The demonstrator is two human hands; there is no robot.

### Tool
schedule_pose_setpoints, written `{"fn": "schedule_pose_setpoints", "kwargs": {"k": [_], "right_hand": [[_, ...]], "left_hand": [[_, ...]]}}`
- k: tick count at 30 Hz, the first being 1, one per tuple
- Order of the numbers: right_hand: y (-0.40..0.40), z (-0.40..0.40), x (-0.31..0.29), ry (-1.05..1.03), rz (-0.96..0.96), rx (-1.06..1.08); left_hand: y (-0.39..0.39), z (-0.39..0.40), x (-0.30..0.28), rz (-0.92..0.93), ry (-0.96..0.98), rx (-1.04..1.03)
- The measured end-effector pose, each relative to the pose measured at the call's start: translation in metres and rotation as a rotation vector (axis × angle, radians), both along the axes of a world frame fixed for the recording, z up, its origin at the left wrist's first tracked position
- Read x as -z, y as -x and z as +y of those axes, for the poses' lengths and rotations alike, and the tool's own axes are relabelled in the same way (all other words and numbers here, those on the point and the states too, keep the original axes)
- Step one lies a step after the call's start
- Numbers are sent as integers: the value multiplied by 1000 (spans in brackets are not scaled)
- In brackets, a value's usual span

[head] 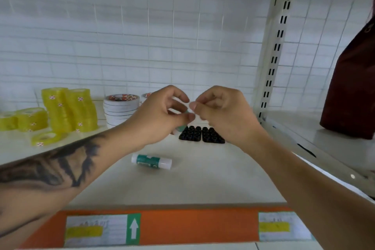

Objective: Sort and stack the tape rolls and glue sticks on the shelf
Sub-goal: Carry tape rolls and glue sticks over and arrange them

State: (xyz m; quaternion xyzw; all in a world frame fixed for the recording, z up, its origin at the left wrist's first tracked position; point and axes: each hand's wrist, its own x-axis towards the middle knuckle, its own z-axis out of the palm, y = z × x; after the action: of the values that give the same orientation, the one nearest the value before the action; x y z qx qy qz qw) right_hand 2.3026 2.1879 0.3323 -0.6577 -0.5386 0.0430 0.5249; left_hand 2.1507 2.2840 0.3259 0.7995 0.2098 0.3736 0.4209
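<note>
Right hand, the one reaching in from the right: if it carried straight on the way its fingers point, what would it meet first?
The right hand points leftward, so it would probably meet first the green-and-white glue stick gripped in the left hand. Their fingertips already nearly touch, though depth is unclear.

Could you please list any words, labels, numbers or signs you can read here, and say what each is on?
No words or numbers are legible.
White up arrow on green: left shelf-edge label.
Right shelf-edge label: too blurred.
Glue stick print: too blurred.
Yellow tape rolls red-and-white stickers: too small.
White tape stack top print: unreadable.
</note>
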Motion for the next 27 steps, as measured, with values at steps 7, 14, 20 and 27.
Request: {"fn": "schedule_pose_setpoints", "kwargs": {"k": [7,14,20,27], "right_hand": [[-47,2,-22,-85,-161,305],[-88,10,5,165,-433,514],[-91,12,18,277,-587,545],[-86,10,25,275,-647,599]], "left_hand": [[-43,14,9,536,-312,87],[-57,25,42,956,-525,183],[-64,26,48,940,-571,171],[-67,21,48,907,-618,130]]}}
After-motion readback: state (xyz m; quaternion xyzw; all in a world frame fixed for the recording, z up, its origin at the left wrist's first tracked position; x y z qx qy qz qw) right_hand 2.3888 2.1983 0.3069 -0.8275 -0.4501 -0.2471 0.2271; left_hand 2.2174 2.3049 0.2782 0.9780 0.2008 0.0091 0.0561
